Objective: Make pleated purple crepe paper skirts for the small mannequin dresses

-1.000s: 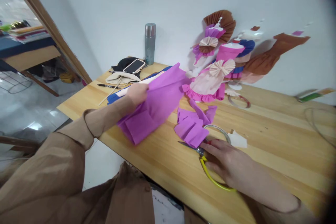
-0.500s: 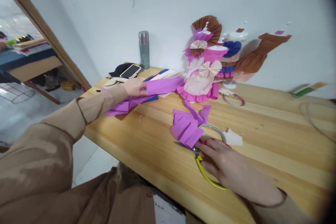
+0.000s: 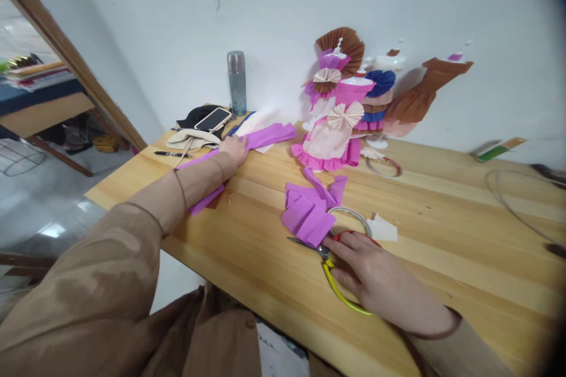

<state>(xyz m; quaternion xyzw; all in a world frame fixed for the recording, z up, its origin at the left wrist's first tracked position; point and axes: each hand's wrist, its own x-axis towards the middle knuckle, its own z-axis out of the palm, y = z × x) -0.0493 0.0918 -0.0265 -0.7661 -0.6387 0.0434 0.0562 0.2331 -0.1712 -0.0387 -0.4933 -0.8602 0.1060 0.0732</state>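
Note:
On the stack of coloured paper at the table's left back, my left hand (image 3: 234,148) is closed on a long strip of purple crepe paper (image 3: 270,136). The strip runs out past both sides of the hand, and my forearm hides part of the stack. My right hand (image 3: 375,277) is closed on scissors (image 3: 325,253) with red and yellow handles, lying on the table. Their blades are partly open, pointing left. Just beyond them lies a folded, pleated piece of purple crepe paper (image 3: 307,221). A roll of tape (image 3: 351,212) sits beside it, partly covered by the hand.
Doll-like forms in crepe-paper dresses (image 3: 333,123) stand against the wall. At the back left are a bottle (image 3: 237,83), a phone (image 3: 213,119), cloth masks (image 3: 190,138) and a pen (image 3: 172,154). A white scrap (image 3: 382,228) and another tape roll (image 3: 384,167) lie farther right.
My left hand has shifted slightly right, and the purple strip looks more gathered under it. The pen now shows fully. My right hand stays on the scissors; the view has turned slightly.

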